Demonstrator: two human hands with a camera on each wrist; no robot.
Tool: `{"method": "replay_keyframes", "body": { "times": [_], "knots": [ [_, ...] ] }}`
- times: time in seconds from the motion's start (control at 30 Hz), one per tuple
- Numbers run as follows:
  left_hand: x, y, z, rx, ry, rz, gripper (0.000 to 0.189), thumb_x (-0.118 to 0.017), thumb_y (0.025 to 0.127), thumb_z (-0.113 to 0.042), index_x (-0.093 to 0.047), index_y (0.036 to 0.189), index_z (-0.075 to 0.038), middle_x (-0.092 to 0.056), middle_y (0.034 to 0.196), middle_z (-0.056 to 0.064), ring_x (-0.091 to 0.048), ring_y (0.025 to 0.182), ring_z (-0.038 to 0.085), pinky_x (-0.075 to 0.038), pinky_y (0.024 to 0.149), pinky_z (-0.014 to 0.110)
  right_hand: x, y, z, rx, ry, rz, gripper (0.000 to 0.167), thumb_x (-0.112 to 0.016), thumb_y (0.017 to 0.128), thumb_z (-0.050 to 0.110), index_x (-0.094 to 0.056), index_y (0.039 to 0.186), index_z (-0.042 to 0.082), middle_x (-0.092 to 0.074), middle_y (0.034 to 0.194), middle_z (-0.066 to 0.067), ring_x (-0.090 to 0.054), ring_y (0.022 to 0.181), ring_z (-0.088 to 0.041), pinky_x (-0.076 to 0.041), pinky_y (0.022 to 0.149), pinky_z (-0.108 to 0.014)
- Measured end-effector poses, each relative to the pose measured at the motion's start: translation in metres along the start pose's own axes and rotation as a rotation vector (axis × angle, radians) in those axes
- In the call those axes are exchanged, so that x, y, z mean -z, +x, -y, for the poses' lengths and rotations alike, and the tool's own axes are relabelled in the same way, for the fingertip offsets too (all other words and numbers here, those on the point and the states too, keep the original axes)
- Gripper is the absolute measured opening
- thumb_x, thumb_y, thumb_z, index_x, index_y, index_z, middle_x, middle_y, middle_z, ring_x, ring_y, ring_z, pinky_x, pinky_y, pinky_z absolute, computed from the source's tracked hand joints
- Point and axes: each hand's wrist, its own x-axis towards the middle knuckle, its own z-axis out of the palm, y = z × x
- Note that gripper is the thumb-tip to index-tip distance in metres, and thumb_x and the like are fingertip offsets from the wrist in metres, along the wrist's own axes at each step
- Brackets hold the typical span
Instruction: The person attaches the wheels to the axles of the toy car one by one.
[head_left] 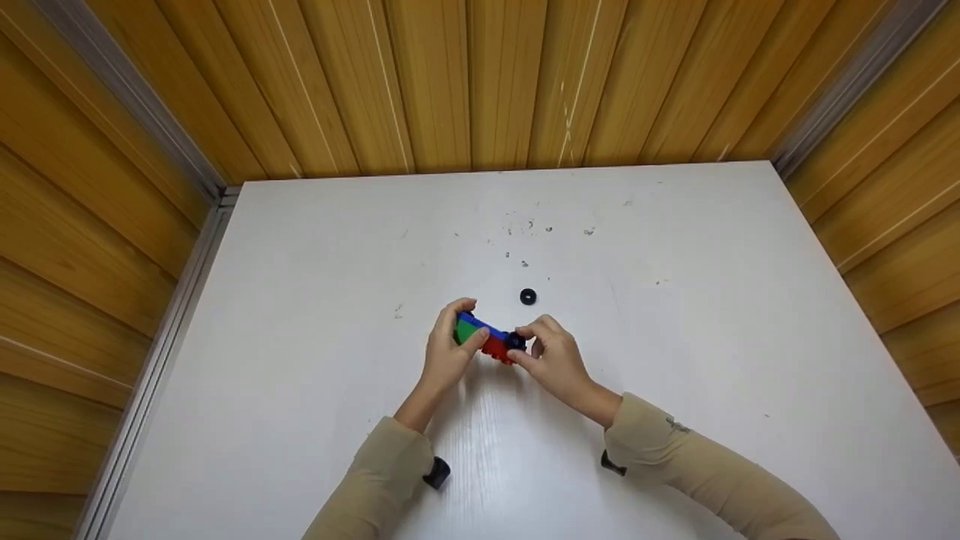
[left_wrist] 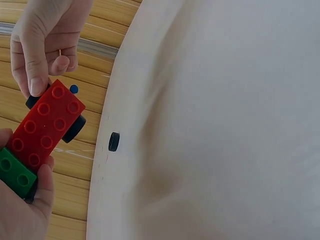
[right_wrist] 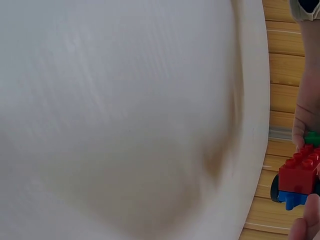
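A toy car built from bricks is held up between both hands. Its red studded brick [left_wrist: 47, 120] sits beside a green brick [left_wrist: 17, 172], over a blue base [right_wrist: 292, 198] with a small peg at its end. My left hand [head_left: 448, 351] grips the green end, thumb along the near side. At the red end, thumb and fingers of my right hand [head_left: 559, 361] pinch a black wheel [head_left: 514, 341]. Another black wheel [left_wrist: 75, 128] is on the car's opposite side in the left wrist view. A loose black wheel [head_left: 528, 302] lies on the table just beyond the car.
The white table [head_left: 315, 270] has dark scuff marks toward its back. Wood-patterned panels [head_left: 435, 82] rise behind it and on both sides. A metal frame rail [head_left: 172, 300] runs along the left edge. Black wrist straps [head_left: 436, 473] show under the sleeves.
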Motion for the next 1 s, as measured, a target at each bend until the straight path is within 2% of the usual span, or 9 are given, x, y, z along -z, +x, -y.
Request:
{"method": "replay_keyframes", "body": {
  "times": [0.23, 0.53, 0.7, 0.87, 1.0],
  "knots": [
    [-0.001, 0.001, 0.001, 0.058, -0.058, -0.010, 0.050, -0.061, 0.080, -0.008, -0.041, 0.124, -0.015, -0.048, 0.125, 0.006, -0.047, 0.107, 0.024, -0.045, 0.085, 0.035, -0.001, -0.003, 0.001, -0.008, 0.015, 0.024, 0.024, -0.072, 0.070, 0.005, -0.061, 0.091, 0.002, -0.053, 0.083, -0.004, -0.051, 0.060, -0.018, -0.042, 0.052, -0.016],
    [-0.002, 0.000, -0.001, 0.109, -0.086, -0.047, 0.056, -0.058, 0.082, -0.014, -0.033, 0.132, -0.017, -0.039, 0.133, 0.013, -0.045, 0.111, 0.030, -0.048, 0.085, 0.038, -0.005, -0.007, 0.004, 0.059, 0.018, 0.053, 0.024, -0.072, 0.071, 0.009, -0.060, 0.091, 0.005, -0.055, 0.086, -0.003, -0.050, 0.059, -0.014, -0.044, 0.052, -0.019],
    [-0.002, 0.000, 0.000, 0.106, -0.093, -0.042, 0.055, -0.058, 0.081, -0.016, -0.035, 0.131, -0.020, -0.039, 0.132, 0.016, -0.049, 0.101, 0.028, -0.050, 0.080, 0.036, -0.008, -0.010, 0.006, 0.106, 0.028, 0.039, 0.024, -0.073, 0.070, 0.009, -0.061, 0.090, 0.005, -0.055, 0.085, -0.003, -0.049, 0.058, -0.014, -0.044, 0.052, -0.018],
    [-0.003, -0.001, 0.001, 0.101, -0.078, -0.033, 0.056, -0.059, 0.082, -0.021, -0.034, 0.132, -0.021, -0.040, 0.131, 0.015, -0.051, 0.103, 0.029, -0.049, 0.082, 0.037, -0.012, -0.012, 0.007, 0.134, 0.015, 0.045, 0.025, -0.073, 0.070, 0.010, -0.060, 0.090, 0.005, -0.055, 0.083, -0.002, -0.049, 0.058, -0.013, -0.044, 0.052, -0.018],
    [-0.003, 0.000, 0.002, 0.110, -0.074, -0.031, 0.057, -0.061, 0.081, -0.025, -0.034, 0.132, -0.020, -0.042, 0.130, 0.012, -0.052, 0.104, 0.030, -0.049, 0.083, 0.038, -0.014, -0.013, 0.009, 0.144, 0.003, 0.053, 0.024, -0.073, 0.070, 0.011, -0.060, 0.090, 0.005, -0.054, 0.082, -0.002, -0.050, 0.060, -0.017, -0.044, 0.053, -0.020]
  ]
}}
